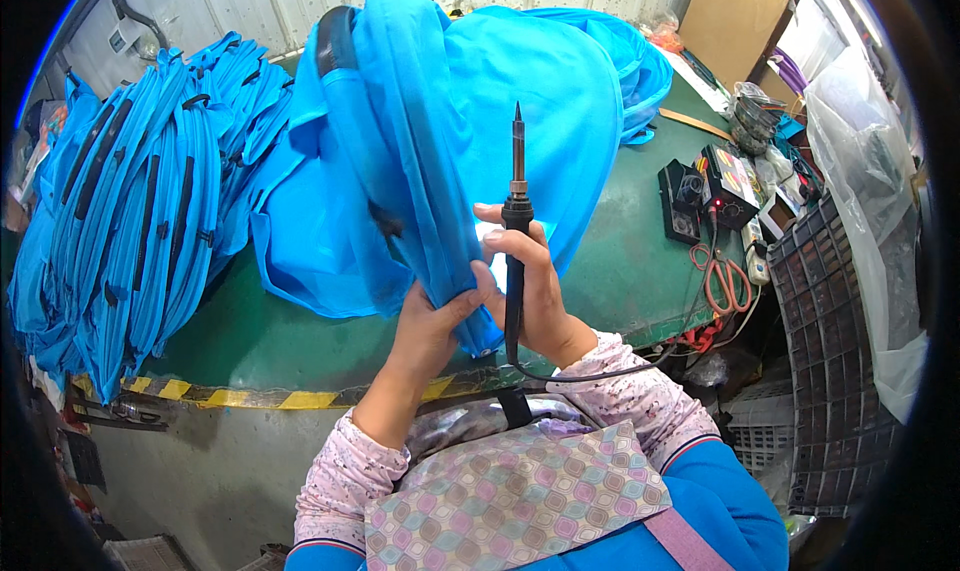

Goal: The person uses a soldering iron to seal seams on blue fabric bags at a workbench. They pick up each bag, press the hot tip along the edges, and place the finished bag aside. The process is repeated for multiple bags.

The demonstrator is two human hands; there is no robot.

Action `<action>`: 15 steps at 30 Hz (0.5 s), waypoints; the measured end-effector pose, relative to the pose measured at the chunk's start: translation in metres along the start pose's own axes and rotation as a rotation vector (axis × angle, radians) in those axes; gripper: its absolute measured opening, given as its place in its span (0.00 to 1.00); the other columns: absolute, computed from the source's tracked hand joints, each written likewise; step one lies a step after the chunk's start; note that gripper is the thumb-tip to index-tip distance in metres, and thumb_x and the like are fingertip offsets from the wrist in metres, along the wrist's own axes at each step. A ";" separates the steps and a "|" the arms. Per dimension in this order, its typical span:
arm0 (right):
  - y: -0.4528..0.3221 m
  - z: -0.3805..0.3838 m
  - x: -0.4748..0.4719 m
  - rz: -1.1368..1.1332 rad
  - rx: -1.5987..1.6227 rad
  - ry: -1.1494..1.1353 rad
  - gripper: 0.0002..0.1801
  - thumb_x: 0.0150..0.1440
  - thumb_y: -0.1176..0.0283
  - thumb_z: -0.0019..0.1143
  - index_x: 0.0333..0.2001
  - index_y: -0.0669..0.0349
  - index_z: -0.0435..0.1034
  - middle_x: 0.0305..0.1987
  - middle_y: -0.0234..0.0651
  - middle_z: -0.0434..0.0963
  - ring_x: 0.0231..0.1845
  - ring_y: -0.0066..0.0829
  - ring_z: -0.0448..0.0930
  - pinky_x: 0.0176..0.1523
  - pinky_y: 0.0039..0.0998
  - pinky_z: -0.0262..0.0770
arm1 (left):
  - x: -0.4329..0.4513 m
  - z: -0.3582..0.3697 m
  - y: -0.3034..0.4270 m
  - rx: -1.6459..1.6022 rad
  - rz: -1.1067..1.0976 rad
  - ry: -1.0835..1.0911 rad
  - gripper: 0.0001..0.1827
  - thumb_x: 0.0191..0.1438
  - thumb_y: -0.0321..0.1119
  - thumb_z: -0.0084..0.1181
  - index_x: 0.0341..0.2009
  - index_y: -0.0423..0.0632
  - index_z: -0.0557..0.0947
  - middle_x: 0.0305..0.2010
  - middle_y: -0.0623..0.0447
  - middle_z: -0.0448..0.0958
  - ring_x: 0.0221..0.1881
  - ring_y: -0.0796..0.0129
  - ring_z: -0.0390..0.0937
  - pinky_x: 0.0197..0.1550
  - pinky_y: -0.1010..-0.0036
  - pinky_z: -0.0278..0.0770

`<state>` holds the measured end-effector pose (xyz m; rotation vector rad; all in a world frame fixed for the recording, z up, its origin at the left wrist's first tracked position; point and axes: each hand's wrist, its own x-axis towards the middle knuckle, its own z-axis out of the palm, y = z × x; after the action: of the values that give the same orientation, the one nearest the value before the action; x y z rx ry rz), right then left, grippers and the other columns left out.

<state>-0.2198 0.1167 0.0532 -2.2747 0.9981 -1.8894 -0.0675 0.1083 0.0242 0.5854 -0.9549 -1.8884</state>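
A soldering iron (517, 218) rests in my right hand (551, 301), its metal tip pointing away from me and its black cord trailing off to the right. My left hand (427, 327) pinches the near end of a folded band of blue fabric (427, 173), thumb on top. The fingertips of my right hand come close to that same band; whether they press on it I cannot tell. Dark patches mark parts of the band. Beyond it spreads a large blue fabric panel (540, 98) with a rounded edge.
Blue fabric pieces with black strips (142, 196) are heaped on the left of the green table (247, 346). To the right are a black control box (727, 188) with a red light, red-handled scissors (727, 286), a power strip (756, 256) and a black plastic grid (832, 346).
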 end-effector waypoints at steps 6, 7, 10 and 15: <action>0.006 -0.006 -0.008 -0.040 -0.008 0.000 0.34 0.46 0.91 0.59 0.57 0.54 0.67 0.59 0.49 0.71 0.48 0.43 0.76 0.49 0.37 0.74 | -0.007 0.009 -0.010 -0.014 0.083 0.098 0.22 0.54 0.28 0.66 0.53 0.42 0.76 0.49 0.52 0.79 0.48 0.68 0.78 0.50 0.71 0.76; 0.004 -0.007 -0.005 -0.049 -0.042 0.021 0.34 0.46 0.91 0.60 0.56 0.54 0.68 0.58 0.48 0.72 0.46 0.42 0.76 0.48 0.37 0.74 | -0.007 0.009 -0.011 -0.023 0.100 0.124 0.22 0.54 0.28 0.67 0.53 0.42 0.76 0.49 0.52 0.80 0.48 0.68 0.78 0.50 0.71 0.76; -0.013 -0.029 0.003 -0.133 -0.219 0.154 0.22 0.46 0.83 0.64 0.48 0.62 0.74 0.37 0.37 0.78 0.35 0.38 0.72 0.42 0.37 0.70 | -0.004 0.014 -0.016 -0.071 0.149 0.219 0.22 0.53 0.24 0.67 0.52 0.42 0.77 0.47 0.51 0.81 0.47 0.67 0.79 0.51 0.70 0.76; -0.039 -0.055 -0.010 -0.189 -0.216 -0.016 0.16 0.53 0.64 0.64 0.45 0.57 0.75 0.21 0.24 0.70 0.30 0.30 0.68 0.38 0.35 0.66 | 0.001 0.014 -0.026 -0.105 0.175 0.262 0.18 0.52 0.21 0.66 0.48 0.44 0.78 0.45 0.52 0.81 0.44 0.68 0.79 0.50 0.71 0.76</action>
<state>-0.2512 0.1731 0.0752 -2.5853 1.0676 -1.9106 -0.0911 0.1204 0.0116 0.6463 -0.7089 -1.6485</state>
